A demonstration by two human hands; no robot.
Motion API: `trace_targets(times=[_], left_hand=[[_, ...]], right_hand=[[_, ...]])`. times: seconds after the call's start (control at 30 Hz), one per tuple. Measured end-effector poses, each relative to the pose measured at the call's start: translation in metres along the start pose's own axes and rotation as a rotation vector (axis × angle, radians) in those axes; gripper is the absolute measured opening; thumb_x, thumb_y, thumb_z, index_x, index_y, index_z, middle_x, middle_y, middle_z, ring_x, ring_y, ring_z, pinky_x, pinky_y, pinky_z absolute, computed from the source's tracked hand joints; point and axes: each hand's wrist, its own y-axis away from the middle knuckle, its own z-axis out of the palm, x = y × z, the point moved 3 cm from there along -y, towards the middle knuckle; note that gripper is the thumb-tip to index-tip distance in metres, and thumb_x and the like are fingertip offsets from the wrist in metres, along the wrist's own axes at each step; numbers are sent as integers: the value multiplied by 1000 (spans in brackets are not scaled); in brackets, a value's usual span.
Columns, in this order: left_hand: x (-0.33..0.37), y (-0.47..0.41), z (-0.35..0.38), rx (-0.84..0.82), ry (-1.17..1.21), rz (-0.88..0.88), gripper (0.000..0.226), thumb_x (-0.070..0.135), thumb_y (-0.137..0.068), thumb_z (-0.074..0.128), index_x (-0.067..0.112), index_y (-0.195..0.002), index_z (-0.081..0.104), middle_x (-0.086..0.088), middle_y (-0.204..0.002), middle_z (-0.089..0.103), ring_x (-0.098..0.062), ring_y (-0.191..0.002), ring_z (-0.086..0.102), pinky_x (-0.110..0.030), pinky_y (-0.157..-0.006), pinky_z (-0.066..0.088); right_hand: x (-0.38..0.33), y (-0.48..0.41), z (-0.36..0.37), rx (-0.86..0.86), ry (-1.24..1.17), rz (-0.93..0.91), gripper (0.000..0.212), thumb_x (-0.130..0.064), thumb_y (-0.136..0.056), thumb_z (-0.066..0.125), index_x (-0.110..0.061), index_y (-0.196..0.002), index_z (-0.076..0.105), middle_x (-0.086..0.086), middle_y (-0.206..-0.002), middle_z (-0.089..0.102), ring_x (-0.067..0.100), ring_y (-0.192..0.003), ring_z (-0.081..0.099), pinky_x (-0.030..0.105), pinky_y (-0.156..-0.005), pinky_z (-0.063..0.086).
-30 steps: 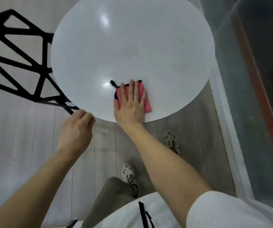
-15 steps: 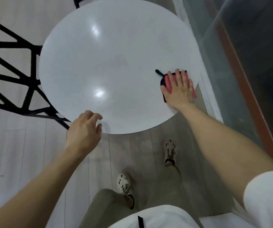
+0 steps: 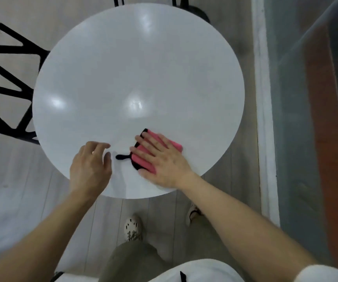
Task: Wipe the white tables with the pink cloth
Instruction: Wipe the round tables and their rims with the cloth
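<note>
A black chair point(image 3: 5, 82) is cut off by the left edge. The left hand point(image 3: 89, 167) sits over the white table's point(image 3: 135, 68) near rim, fingers loosely curled and holding nothing; whether it touches is unclear. Just right, the right hand point(image 3: 164, 161) presses flat, fingers spread, on the pink cloth point(image 3: 139, 159) near the table's front edge, hiding most of it.

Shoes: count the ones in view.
2. One shoe is below the white table's near edge; the other shoe is right of it, partly hidden by the right forearm.
</note>
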Motion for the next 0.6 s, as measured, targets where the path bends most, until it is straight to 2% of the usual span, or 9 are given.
trace_targets(times=[0.1, 0.2, 0.27, 0.33, 0.4, 0.5, 0.6], left_hand=[[38, -16, 4, -71, -16, -31, 40, 38, -103, 67, 15, -134, 66, -9, -134, 62, -33, -119, 62, -51, -97, 56], [66, -28, 6, -169, -16, -97, 67, 58, -95, 71, 23, -149, 52, -6, -151, 51, -33, -134, 54, -53, -110, 50], [76, -33, 6, -219, -19, -175, 88, 69, -87, 74, 28, -157, 40, -5, -163, 40, -32, -147, 43, -53, -119, 41], [82, -37, 7, -295, -45, -225, 110, 76, -78, 79, 33, -164, 26, -5, -172, 26, -31, -157, 30, -53, -125, 33], [87, -39, 11, -391, -59, -257, 127, 77, -70, 85, 35, -167, 14, -5, -177, 14, -32, -161, 21, -54, -126, 31], [93, -45, 14, -438, -51, -294, 132, 72, -66, 90, 37, -168, 13, -4, -177, 10, -34, -161, 18, -57, -123, 39], [98, -45, 12, -418, -67, -291, 130, 73, -68, 89, 37, -168, 14, -4, -176, 11, -34, -159, 20, -57, -118, 44]], right_hand=[[126, -1, -39, 28, 56, 217, 72, -67, -110, 30, -35, -174, 18, -4, -183, 5, 17, -169, -7, 51, -136, 10], [245, -28, -70, 50, 90, 491, 76, -70, -108, 24, -33, -174, 16, 2, -183, 6, 24, -169, -3, 54, -136, 7], [267, -48, -75, 86, 101, 636, 77, -68, -107, 24, -30, -174, 17, 7, -183, 8, 30, -169, 1, 58, -135, 8], [237, -58, -71, 109, 122, 696, 76, -64, -109, 22, -26, -174, 14, 14, -182, 7, 33, -169, 0, 62, -133, 9], [176, -47, -60, 88, 115, 545, 73, -60, -112, 20, -23, -175, 10, 16, -182, 2, 34, -169, -5, 63, -133, 6], [88, -6, -37, -58, 43, 115, 70, -58, -114, 24, -25, -175, 10, 13, -182, -6, 31, -168, -15, 62, -133, 5], [74, 17, -26, -143, -6, -141, 69, -59, -113, 31, -29, -174, 16, 7, -183, -1, 27, -168, -13, 60, -134, 5]])
